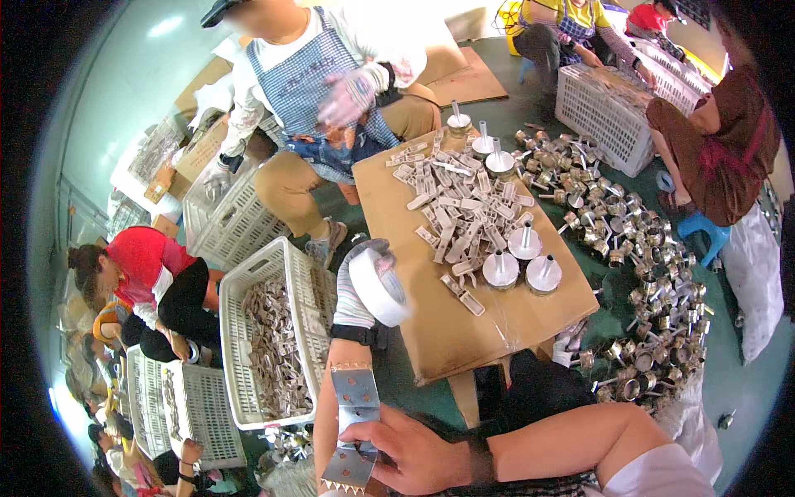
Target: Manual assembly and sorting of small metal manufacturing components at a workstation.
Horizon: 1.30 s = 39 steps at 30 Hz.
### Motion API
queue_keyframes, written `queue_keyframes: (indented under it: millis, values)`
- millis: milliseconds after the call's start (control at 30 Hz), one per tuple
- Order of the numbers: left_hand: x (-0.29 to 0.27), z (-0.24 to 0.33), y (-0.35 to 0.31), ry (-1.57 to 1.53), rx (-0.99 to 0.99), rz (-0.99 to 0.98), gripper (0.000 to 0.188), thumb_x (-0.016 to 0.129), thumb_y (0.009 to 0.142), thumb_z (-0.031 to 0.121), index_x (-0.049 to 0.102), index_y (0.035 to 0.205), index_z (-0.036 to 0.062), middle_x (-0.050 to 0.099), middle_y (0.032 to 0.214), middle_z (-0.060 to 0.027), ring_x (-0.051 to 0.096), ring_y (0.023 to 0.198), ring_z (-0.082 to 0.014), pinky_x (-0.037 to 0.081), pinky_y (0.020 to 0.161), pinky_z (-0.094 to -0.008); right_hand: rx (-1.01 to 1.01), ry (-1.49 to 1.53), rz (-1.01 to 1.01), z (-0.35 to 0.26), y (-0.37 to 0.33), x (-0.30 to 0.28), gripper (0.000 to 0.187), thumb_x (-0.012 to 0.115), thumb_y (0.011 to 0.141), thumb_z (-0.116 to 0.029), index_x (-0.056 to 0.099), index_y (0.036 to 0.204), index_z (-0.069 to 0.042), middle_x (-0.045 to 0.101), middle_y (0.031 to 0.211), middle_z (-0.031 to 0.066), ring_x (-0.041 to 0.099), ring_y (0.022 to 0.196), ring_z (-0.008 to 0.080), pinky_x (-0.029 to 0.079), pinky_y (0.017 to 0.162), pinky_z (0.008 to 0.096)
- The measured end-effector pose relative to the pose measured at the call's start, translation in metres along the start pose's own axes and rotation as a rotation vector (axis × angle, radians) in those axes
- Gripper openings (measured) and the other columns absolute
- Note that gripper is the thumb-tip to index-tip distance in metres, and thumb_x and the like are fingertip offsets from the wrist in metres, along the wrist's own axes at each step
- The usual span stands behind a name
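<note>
My left hand (364, 269), in a striped knit glove, is at the near left edge of the cardboard-topped table. A wide roll of white tape (374, 290) sits round it, and the hand grips it, though the fingertips are hidden. Along my left forearm lies a bent metal plate (358, 393) with holes and toothed ends. My bare right hand (410, 455) reaches across and closes on this plate, thumb on top. On the cardboard (397, 207) lies a heap of flat grey metal clips (464, 207), with several round white-topped metal pieces with stems (543, 273) around it.
Many loose metal cups with stems (646, 282) cover the floor right of the table. A white plastic crate (234, 356) of clips stands at my left. Across the table sits a person in a checked apron (306, 74). More people work at other crates (609, 116).
</note>
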<state>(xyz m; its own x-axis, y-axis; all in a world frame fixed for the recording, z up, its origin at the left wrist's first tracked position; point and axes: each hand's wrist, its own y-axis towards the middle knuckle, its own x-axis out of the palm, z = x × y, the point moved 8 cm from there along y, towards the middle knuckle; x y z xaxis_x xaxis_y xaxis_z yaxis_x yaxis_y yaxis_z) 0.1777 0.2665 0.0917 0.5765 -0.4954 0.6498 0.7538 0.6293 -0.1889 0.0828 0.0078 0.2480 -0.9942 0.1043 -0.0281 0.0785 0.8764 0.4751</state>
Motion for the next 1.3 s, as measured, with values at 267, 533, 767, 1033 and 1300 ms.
queue_keyframes:
  millis: [267,533,767,1033,1300]
  values:
    - [-0.038,-0.030,0.013,0.011,-0.125,-0.175,0.020,0.047,0.093,0.025,0.058,0.090,0.0085,0.057,0.075,-0.0051,0.056,0.061,-0.0174,0.049,0.057,-0.0326,0.051,-0.084,0.016,0.013,0.018,-0.008,0.046,0.063,0.073,-0.005,0.048,0.116,-0.009,0.050,0.107,0.0199,0.049,0.101,0.0395,0.042,0.088,0.0455]
    - [0.062,0.030,-0.038,0.281,0.321,-0.008,0.027,0.048,0.092,0.029,0.064,0.087,0.0075,0.063,0.074,-0.0029,0.058,0.063,-0.0167,0.050,0.062,-0.0310,0.124,-0.056,0.404,0.022,0.004,-0.078,0.034,0.069,0.069,-0.001,0.055,0.099,-0.007,0.054,0.097,0.0063,0.053,0.087,0.0179,0.044,0.079,0.0289]
    - [0.099,0.032,-0.147,0.033,-0.005,-0.186,0.032,0.053,0.088,0.030,0.058,0.101,0.0018,0.063,0.091,-0.0119,0.061,0.077,-0.0217,0.052,0.071,-0.0304,0.128,0.170,0.754,0.035,0.044,-0.178,0.024,0.067,0.077,-0.001,0.056,0.098,-0.009,0.059,0.082,0.0014,0.053,0.072,0.0096,0.044,0.065,0.0232]
    - [0.124,0.016,-0.155,0.413,-0.053,-0.109,0.037,0.074,0.066,-0.005,0.064,0.101,0.0016,0.064,0.097,-0.0065,0.062,0.091,-0.0153,0.051,0.079,-0.0296,0.277,0.162,0.407,0.030,0.061,-0.163,0.029,0.076,0.068,-0.003,0.057,0.091,-0.006,0.061,0.080,-0.0015,0.055,0.077,0.0046,0.043,0.066,0.0186]
    - [0.165,0.025,-0.188,1.130,0.327,-0.456,0.030,0.074,0.065,-0.005,0.069,0.093,0.0044,0.064,0.099,-0.0075,0.062,0.096,-0.0189,0.051,0.081,-0.0320,0.290,0.142,0.681,0.022,0.046,-0.186,0.028,0.080,0.066,-0.008,0.055,0.080,-0.006,0.055,0.076,-0.0025,0.048,0.069,0.0047,0.041,0.062,0.0209]
